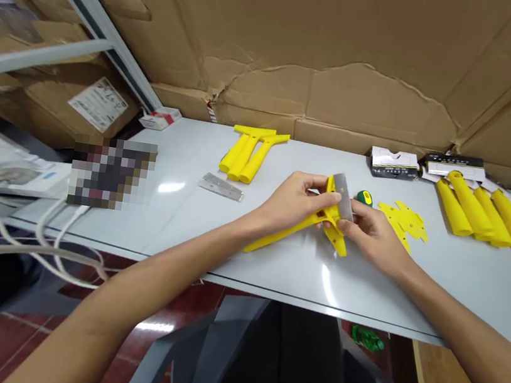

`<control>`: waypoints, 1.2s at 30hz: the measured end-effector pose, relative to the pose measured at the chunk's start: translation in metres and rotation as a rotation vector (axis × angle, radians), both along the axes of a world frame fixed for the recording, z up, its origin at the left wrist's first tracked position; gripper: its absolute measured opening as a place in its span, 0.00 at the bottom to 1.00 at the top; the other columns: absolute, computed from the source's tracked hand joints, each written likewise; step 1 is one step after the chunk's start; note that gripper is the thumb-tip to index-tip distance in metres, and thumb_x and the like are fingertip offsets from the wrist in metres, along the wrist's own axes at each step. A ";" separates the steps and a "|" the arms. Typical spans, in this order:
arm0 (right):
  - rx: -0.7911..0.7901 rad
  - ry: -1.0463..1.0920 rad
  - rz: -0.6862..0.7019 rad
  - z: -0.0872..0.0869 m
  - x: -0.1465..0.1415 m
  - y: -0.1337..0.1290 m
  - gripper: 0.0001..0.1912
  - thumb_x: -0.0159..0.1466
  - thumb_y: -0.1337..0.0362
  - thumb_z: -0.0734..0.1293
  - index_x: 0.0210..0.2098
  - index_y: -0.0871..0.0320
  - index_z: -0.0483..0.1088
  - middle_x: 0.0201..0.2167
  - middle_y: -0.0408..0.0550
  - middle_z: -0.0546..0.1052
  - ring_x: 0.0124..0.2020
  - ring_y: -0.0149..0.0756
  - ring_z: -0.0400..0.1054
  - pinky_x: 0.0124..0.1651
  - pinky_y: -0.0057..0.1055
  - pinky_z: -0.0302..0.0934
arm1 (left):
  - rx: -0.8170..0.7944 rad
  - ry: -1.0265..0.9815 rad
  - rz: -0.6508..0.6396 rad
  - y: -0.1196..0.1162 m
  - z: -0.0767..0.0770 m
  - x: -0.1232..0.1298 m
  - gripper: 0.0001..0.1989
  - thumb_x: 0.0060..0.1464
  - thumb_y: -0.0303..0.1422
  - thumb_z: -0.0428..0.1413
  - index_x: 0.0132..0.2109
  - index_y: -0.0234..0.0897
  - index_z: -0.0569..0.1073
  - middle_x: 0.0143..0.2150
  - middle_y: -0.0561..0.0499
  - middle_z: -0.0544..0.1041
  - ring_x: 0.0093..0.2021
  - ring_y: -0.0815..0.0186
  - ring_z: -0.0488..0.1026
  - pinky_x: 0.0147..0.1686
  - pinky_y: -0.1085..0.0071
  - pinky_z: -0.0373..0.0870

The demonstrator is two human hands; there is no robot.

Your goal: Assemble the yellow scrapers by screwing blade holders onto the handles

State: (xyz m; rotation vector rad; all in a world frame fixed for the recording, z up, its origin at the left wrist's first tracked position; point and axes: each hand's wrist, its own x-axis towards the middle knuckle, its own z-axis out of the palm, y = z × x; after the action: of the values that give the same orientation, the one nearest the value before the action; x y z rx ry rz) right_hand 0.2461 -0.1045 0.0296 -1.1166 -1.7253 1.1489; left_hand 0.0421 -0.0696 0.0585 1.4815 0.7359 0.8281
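While both our forearms stretch over the pale table [460,290] from its near edge, our left hand [299,201] is wrapped round the head of a yellow scraper handle [284,233], its thumb laid along a grey metal blade [344,197]. Our right hand [368,233] is at the other side, wrist angled inward, gripping the blade and head between thumb and curled fingers. We have the scraper just over the front part of the table, its grip slanting down to the left beneath our left wrist. A flat yellow plate [339,244] juts out below the head, between our hands.

Beyond our left forearm lie three more yellow handles [246,155] and some loose metal blades [221,187]. Past our right hand we see flat yellow plates [406,220] near a green-and-yellow object [364,198] we cannot identify. At the right, four yellow handles [480,213] lie against black-and-white packaging [456,166]. We face a cardboard wall [354,28]; white cables [76,215] trail at the left, and a green bottle [368,338] shows below the table.
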 end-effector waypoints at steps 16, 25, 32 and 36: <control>-0.374 0.450 0.019 -0.007 0.002 0.009 0.15 0.69 0.53 0.72 0.33 0.57 0.80 0.36 0.52 0.82 0.36 0.40 0.75 0.30 0.35 0.71 | -0.071 -0.052 0.064 0.007 0.001 -0.002 0.08 0.62 0.34 0.63 0.39 0.32 0.79 0.34 0.48 0.82 0.29 0.68 0.77 0.29 0.71 0.75; -0.311 0.312 -0.106 -0.004 0.010 0.015 0.14 0.55 0.54 0.83 0.31 0.56 0.80 0.31 0.44 0.79 0.30 0.30 0.70 0.32 0.29 0.66 | -0.100 -0.067 0.096 0.014 0.001 -0.004 0.11 0.60 0.36 0.66 0.36 0.32 0.79 0.32 0.48 0.81 0.28 0.68 0.78 0.28 0.73 0.75; 0.068 0.217 -0.346 -0.002 0.017 0.021 0.15 0.61 0.62 0.79 0.46 0.50 0.77 0.39 0.45 0.81 0.37 0.36 0.76 0.41 0.37 0.74 | -0.128 -0.006 0.212 0.022 -0.004 -0.003 0.12 0.64 0.29 0.61 0.31 0.32 0.75 0.28 0.49 0.79 0.26 0.68 0.79 0.26 0.74 0.75; 0.115 0.257 -0.333 0.007 0.020 0.020 0.29 0.59 0.59 0.81 0.57 0.46 0.73 0.40 0.44 0.82 0.38 0.39 0.77 0.41 0.39 0.74 | -0.151 0.048 0.242 0.021 -0.005 -0.001 0.07 0.64 0.28 0.61 0.36 0.30 0.79 0.30 0.47 0.82 0.26 0.66 0.80 0.25 0.73 0.76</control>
State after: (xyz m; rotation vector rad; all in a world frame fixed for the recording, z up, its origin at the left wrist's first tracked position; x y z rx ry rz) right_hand 0.2665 -0.0849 0.0370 -1.0841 -1.3321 0.9285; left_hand 0.0412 -0.0486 0.0535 1.2969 1.0058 0.9006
